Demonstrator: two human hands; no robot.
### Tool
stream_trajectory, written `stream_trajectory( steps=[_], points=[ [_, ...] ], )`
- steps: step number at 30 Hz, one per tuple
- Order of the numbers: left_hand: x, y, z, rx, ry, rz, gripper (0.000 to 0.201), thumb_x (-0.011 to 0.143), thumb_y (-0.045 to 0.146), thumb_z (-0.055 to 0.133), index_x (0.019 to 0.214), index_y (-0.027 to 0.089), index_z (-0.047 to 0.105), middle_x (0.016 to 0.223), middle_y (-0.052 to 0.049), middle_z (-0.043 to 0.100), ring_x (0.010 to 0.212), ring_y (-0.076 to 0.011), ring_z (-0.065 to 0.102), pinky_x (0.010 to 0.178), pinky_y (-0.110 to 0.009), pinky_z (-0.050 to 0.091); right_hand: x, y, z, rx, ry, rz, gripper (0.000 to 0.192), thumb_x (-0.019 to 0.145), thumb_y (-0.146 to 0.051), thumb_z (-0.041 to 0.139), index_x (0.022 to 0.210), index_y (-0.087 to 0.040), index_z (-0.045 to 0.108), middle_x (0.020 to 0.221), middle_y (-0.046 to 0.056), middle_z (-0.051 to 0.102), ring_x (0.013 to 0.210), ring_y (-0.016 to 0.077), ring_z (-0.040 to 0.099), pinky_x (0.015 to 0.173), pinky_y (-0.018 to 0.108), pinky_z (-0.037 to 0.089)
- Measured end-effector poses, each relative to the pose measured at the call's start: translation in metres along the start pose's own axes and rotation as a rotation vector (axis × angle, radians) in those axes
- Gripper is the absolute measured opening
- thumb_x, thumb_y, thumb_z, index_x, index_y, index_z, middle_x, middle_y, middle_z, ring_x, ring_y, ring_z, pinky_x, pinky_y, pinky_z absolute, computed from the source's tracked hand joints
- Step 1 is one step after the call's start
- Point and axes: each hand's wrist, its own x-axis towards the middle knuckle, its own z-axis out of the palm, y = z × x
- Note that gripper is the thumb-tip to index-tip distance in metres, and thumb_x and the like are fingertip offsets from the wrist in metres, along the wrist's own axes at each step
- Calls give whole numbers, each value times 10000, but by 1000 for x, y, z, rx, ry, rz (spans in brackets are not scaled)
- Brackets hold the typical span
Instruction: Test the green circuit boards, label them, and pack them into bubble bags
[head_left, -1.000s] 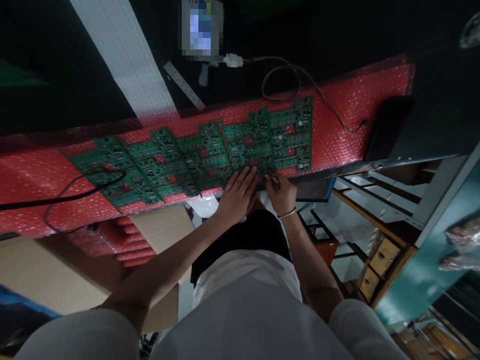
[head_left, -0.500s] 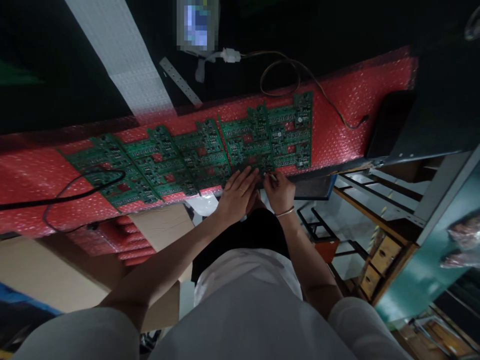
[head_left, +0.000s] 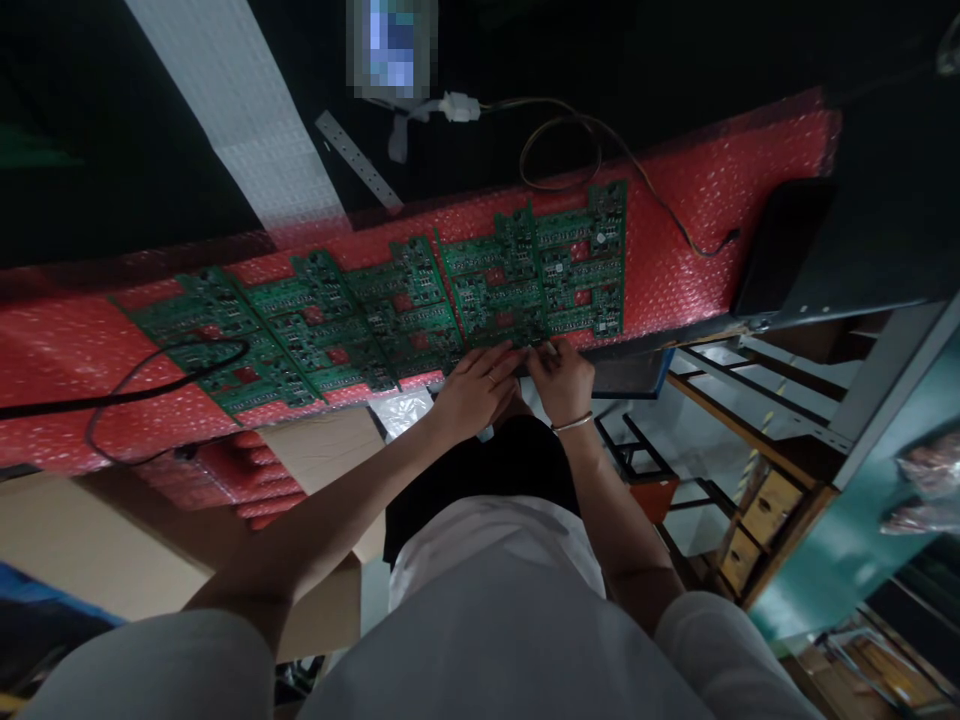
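Head view: the person's left hand (head_left: 474, 396) lies with fingers stretched out side by side over the near edge of the boards; its thumb and palm underside are hidden, so I cannot tell whether it grips anything; just beside it, the right hand (head_left: 564, 385) has thumb and fingers pinched together on a small pale slender object (head_left: 553, 347), mostly covered by the fingers and too small to identify; what its tip touches cannot be made out.

Under and beyond the fingers is a row of flat green printed circuit boards (head_left: 514, 290), crowded with tiny dark and pale components and broken by rectangular cut-outs; a narrow gap splits the row near its middle, and two round white dots show on the right-hand part; the small markings are unreadable.

The row rests on a sheet of red bubble wrap (head_left: 675, 300), visible through the cut-outs; a black cable (head_left: 112, 402), cut off at the left edge, crosses the leftmost boards; farther out, a pixelated device (head_left: 391, 45) is cut off at the top, near a white plastic connector (head_left: 460, 107).
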Motion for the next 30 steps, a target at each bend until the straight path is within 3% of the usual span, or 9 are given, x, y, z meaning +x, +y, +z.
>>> stream_trajectory(
  steps=[8,13,19,26,30],
  points=[
    [1,1,0,26,-19,-15,269,1026,222,496,1054,213,763,1482,-18,572,1417,-262,482,1114,-440,447,2,10,-10,278,-3,63,218,797,-437,642,765,-224,610,614,-19,660,545,133,576,567,231,428],
    [3,2,-3,23,-57,-10,246,1013,227,525,1056,223,767,1512,-12,540,1421,-278,473,1106,-447,436,5,21,-10,356,3,98,237,773,-456,647,817,-224,629,707,4,709,601,147,614,611,253,477],
    [7,3,-6,105,-95,32,287,1040,264,486,1083,207,765,1579,-18,444,1399,-294,498,1063,-454,462,8,23,-5,376,11,116,249,753,-448,671,829,-220,609,772,29,733,640,165,652,644,275,515],
    [5,2,0,93,-67,33,268,1008,267,564,1195,215,749,1552,-29,481,1374,-291,528,1118,-457,452,6,16,-13,305,10,81,321,767,-512,646,856,-204,624,780,62,735,677,175,676,624,255,503],
    [2,4,3,70,-43,15,263,949,257,648,1189,232,755,1520,-47,527,1388,-283,517,1173,-459,426,5,0,-26,255,74,-24,408,809,-620,578,783,-214,609,656,30,680,588,165,616,574,252,454]
  ],
)
